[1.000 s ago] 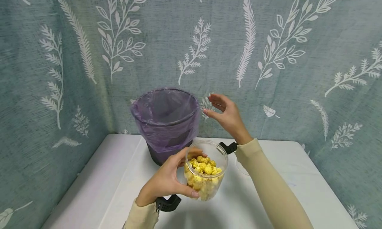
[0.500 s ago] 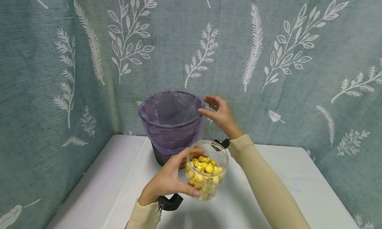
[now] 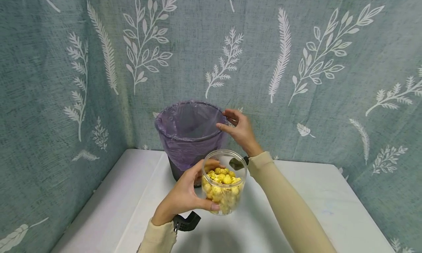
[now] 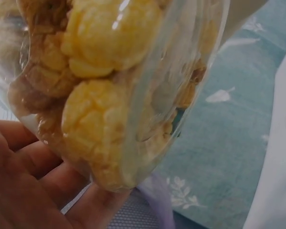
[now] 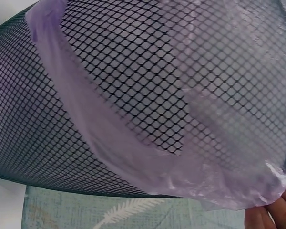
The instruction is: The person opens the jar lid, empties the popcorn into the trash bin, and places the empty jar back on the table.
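Note:
My left hand (image 3: 179, 200) grips a clear plastic jar (image 3: 239, 200) with no lid on it, partly filled with yellow popcorn (image 3: 223, 179). The jar leans slightly, in front of a mesh trash bin (image 3: 175, 168) lined with a purple plastic bag (image 3: 178, 150). In the left wrist view, fingers (image 4: 62, 183) lie along the jar's wall, close to the popcorn. My right hand (image 3: 242, 132) is at the bin's right rim, thumb and fingers apart. The right wrist view shows fingertips (image 5: 279, 210) touching the bag's edge; the thumb is out of sight there.
A white table (image 3: 316, 194) bears the bin at its back left. Patterned green cloth (image 3: 257, 62) hangs close behind and along both sides. Each wrist wears a black camera mount; the left one (image 3: 187, 222) sits below the jar.
My right hand has come left and slightly down to the bin's rim. The jar has moved up a little in my left hand. The clear round lid on the table has gone out of sight.

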Action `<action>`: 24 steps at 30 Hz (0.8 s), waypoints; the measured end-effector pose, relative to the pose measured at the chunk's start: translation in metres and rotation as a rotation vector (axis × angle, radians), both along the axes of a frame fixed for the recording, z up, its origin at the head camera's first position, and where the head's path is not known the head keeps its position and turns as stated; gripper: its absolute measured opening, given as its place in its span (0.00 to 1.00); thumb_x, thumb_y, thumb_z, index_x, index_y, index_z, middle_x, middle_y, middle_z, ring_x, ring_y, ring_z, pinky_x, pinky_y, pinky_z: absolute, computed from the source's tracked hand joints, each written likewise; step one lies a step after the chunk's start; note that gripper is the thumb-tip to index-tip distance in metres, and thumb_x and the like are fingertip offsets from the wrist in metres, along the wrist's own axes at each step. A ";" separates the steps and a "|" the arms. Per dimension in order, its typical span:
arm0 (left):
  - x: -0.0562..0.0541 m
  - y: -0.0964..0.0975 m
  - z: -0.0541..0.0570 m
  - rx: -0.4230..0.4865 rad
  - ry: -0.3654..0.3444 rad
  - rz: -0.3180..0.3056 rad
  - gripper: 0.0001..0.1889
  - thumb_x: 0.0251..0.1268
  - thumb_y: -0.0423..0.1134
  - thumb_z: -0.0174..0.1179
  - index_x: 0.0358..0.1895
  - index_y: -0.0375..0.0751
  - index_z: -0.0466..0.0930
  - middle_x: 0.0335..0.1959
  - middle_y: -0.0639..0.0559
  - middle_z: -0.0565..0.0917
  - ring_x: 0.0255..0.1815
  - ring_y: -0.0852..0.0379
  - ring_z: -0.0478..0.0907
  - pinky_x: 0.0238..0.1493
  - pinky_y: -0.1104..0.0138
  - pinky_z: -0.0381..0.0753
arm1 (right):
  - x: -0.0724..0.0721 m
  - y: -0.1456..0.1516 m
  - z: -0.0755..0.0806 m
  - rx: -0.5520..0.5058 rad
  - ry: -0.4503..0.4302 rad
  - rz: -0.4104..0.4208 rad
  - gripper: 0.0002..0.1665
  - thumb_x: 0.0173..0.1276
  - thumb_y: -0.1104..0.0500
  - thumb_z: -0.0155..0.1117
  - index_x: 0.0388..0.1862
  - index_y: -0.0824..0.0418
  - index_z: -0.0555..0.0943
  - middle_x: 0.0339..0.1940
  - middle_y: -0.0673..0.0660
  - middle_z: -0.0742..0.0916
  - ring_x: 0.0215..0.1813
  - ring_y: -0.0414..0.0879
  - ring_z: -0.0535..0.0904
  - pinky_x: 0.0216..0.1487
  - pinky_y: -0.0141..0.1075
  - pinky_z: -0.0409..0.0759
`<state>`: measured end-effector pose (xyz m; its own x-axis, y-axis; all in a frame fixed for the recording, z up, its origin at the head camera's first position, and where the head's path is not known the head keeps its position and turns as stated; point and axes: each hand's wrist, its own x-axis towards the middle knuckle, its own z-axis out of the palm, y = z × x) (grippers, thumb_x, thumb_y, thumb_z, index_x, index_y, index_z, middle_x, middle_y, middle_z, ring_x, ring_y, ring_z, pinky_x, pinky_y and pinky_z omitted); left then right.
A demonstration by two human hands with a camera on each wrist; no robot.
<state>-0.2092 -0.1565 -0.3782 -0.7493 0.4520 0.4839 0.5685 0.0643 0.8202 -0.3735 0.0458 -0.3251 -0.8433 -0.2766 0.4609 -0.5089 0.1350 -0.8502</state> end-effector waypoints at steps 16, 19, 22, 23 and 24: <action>0.014 -0.041 0.029 -0.002 -0.021 0.176 0.48 0.49 0.34 0.85 0.75 0.45 0.68 0.69 0.50 0.79 0.69 0.49 0.76 0.64 0.54 0.77 | 0.000 -0.004 -0.007 -0.078 0.006 0.030 0.38 0.72 0.64 0.73 0.76 0.73 0.68 0.73 0.69 0.77 0.77 0.60 0.69 0.77 0.45 0.67; 0.014 -0.052 0.044 -0.030 -0.018 0.202 0.48 0.49 0.32 0.84 0.76 0.44 0.68 0.69 0.49 0.79 0.68 0.50 0.76 0.63 0.55 0.77 | 0.000 -0.002 -0.008 -0.076 0.005 0.033 0.38 0.73 0.63 0.72 0.77 0.72 0.68 0.73 0.69 0.76 0.78 0.60 0.68 0.78 0.46 0.66; 0.013 -0.064 0.061 -0.051 -0.003 0.237 0.48 0.48 0.30 0.83 0.75 0.41 0.69 0.69 0.47 0.79 0.66 0.51 0.76 0.62 0.58 0.76 | 0.001 -0.002 -0.008 -0.068 0.001 0.040 0.39 0.74 0.62 0.72 0.77 0.71 0.67 0.74 0.68 0.76 0.79 0.60 0.68 0.78 0.45 0.66; 0.012 -0.067 0.067 -0.061 0.004 0.250 0.48 0.48 0.29 0.83 0.75 0.41 0.69 0.69 0.47 0.79 0.65 0.52 0.76 0.61 0.60 0.76 | 0.001 -0.002 -0.008 -0.066 0.001 0.043 0.39 0.74 0.61 0.71 0.77 0.71 0.67 0.74 0.69 0.75 0.79 0.60 0.67 0.78 0.44 0.66; 0.011 -0.071 0.073 -0.067 0.011 0.260 0.48 0.48 0.28 0.83 0.75 0.40 0.69 0.69 0.46 0.79 0.64 0.51 0.77 0.61 0.61 0.76 | 0.001 -0.002 -0.007 -0.066 0.000 0.047 0.39 0.74 0.61 0.71 0.78 0.71 0.67 0.74 0.69 0.75 0.79 0.60 0.67 0.78 0.44 0.65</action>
<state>-0.1983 -0.2272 -0.3052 -0.8392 0.2762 0.4685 0.5349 0.2630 0.8030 -0.3723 0.0436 -0.3325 -0.8303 -0.2849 0.4791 -0.5130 0.0543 -0.8567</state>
